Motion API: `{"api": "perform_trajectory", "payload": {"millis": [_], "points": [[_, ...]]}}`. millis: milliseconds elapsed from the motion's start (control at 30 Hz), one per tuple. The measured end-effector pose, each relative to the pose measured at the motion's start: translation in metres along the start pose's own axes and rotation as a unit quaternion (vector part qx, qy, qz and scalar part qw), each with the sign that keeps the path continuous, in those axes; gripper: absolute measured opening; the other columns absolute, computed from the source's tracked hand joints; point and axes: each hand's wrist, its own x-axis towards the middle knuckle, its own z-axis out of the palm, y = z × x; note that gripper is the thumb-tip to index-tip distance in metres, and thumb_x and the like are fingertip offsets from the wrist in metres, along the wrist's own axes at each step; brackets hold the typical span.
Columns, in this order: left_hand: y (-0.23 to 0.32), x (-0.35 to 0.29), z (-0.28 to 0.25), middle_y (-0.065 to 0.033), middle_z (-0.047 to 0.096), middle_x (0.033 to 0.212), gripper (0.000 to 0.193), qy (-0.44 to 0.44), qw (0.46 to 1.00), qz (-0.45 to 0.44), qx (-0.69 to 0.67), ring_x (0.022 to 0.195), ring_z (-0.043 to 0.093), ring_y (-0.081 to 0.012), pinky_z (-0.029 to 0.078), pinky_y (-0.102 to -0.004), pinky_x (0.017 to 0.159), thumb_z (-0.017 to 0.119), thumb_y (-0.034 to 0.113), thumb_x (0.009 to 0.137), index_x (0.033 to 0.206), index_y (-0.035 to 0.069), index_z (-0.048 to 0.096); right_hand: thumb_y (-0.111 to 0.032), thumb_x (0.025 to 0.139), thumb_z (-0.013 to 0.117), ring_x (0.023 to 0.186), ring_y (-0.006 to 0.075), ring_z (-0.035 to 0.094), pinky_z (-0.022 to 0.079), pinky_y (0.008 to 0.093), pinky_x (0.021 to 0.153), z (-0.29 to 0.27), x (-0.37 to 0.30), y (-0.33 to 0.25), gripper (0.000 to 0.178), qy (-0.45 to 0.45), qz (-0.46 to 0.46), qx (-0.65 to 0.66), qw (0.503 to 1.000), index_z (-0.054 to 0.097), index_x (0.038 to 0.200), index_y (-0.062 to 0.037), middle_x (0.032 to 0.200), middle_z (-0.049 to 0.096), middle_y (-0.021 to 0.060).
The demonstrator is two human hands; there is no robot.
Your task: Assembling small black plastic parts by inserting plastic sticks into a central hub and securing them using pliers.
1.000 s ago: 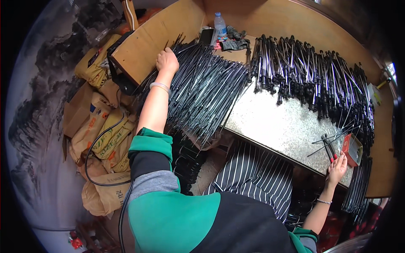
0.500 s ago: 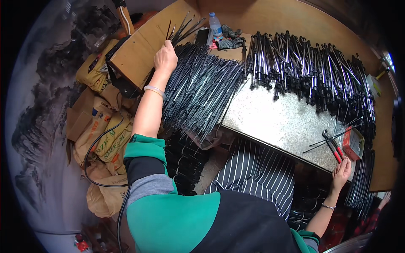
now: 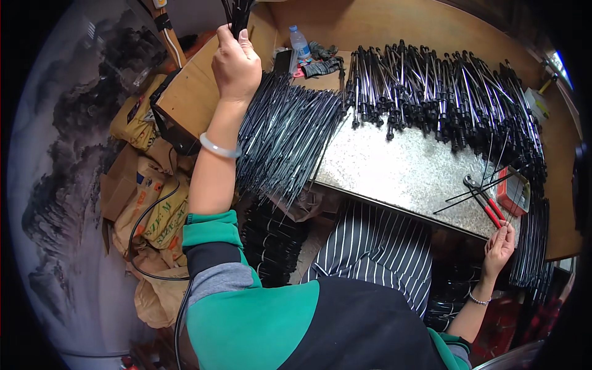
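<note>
My left hand (image 3: pixel 237 65) is raised at the upper left, closed round a bundle of thin black rods (image 3: pixel 239 13) whose upper ends run out of the picture. Below and right of it lies a wide heap of similar dark rods (image 3: pixel 287 135). My right hand (image 3: pixel 499 243) is at the front right edge of the metal-topped table (image 3: pixel 382 163), thumb and fingers pinched together. What they pinch is too thin to make out. Just beyond the fingertips lie red-handled pliers (image 3: pixel 487 203), with a few loose black rods (image 3: pixel 456 197) crossing by them.
A red box (image 3: pixel 513 192) stands beside the pliers. Many black-ended shiny rods (image 3: pixel 431 92) are piled along the back. A water bottle (image 3: pixel 300 43) and grey gloves (image 3: pixel 324 65) are behind the left heap. Sacks (image 3: pixel 163 216) and a black cable (image 3: pixel 139 234) lie left.
My left hand has lifted up with the bundle of rods, which now stands more upright and closer together. My right hand has barely moved. The whole view has shifted slightly.
</note>
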Motion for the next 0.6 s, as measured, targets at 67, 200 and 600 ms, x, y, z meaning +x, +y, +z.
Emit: {"api": "perform_trajectory", "payload": {"millis": [67, 200, 600], "points": [[0.015, 0.000, -0.011, -0.0120, 0.059, 0.066, 0.018, -0.055, 0.993, -0.047, -0.098, 0.056, 0.058, -0.0275, 0.045, -0.0381, 0.051, 0.044, 0.018, 0.091, 0.093, 0.000, 0.045, -0.019, 0.096, 0.040, 0.041, -0.0012, 0.023, 0.017, 0.0157, 0.035, 0.000, -0.002, -0.001, 0.020, 0.004, 0.001, 0.000, 1.000, 0.050, 0.103, -0.0033, 0.054, 0.030, -0.0074], [0.035, -0.015, 0.000, -0.0009, 0.051, 0.060, 0.021, -0.248, 0.879, -0.206, -0.352, 0.048, 0.047, -0.0076, 0.040, -0.0235, 0.041, 0.046, 0.022, 0.092, 0.084, 0.002, 0.046, -0.018, 0.096, 0.040, 0.040, -0.0018, 0.021, 0.015, 0.0159, 0.036, 0.003, -0.004, -0.005, 0.020, 0.014, -0.012, -0.003, 1.000, 0.050, 0.104, -0.0026, 0.053, 0.028, -0.0086], [0.006, -0.167, 0.140, -0.0181, 0.065, 0.083, 0.026, -0.356, 0.909, -0.208, -0.064, 0.082, 0.062, -0.0306, 0.047, -0.0377, 0.077, 0.065, 0.027, 0.074, 0.084, 0.004, 0.067, -0.014, 0.095, 0.041, 0.041, -0.0002, 0.024, 0.019, 0.0154, 0.036, 0.015, -0.015, -0.029, 0.020, -0.008, -0.036, 0.002, 0.999, 0.049, 0.105, 0.0016, 0.054, 0.032, -0.0064]]}}
